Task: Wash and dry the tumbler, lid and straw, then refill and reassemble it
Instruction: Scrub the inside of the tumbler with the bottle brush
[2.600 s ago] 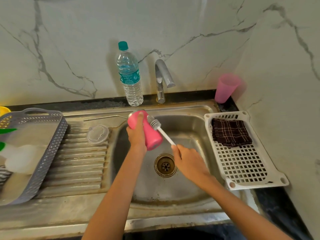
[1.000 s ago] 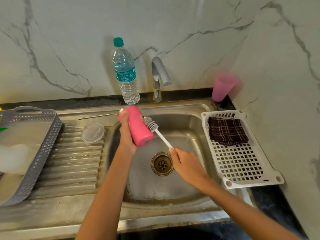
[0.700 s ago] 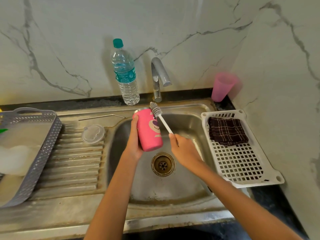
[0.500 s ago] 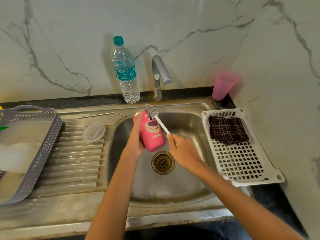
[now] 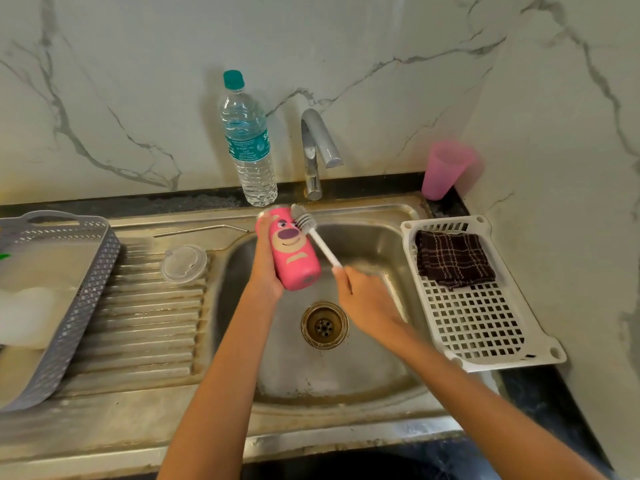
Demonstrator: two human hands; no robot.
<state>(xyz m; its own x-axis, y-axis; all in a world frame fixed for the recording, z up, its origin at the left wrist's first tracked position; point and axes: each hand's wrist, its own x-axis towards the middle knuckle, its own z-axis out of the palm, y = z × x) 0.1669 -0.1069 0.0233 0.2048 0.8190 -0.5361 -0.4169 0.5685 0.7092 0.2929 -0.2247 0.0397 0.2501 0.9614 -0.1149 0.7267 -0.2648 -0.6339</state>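
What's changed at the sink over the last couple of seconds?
The left hand has turned the tumbler so its bear face now shows. The right hand has slid the brush up, so its head is now against the tumbler's upper side near the rim. Both hands keep their hold. The lid, straw, water bottle and cloth have not moved.
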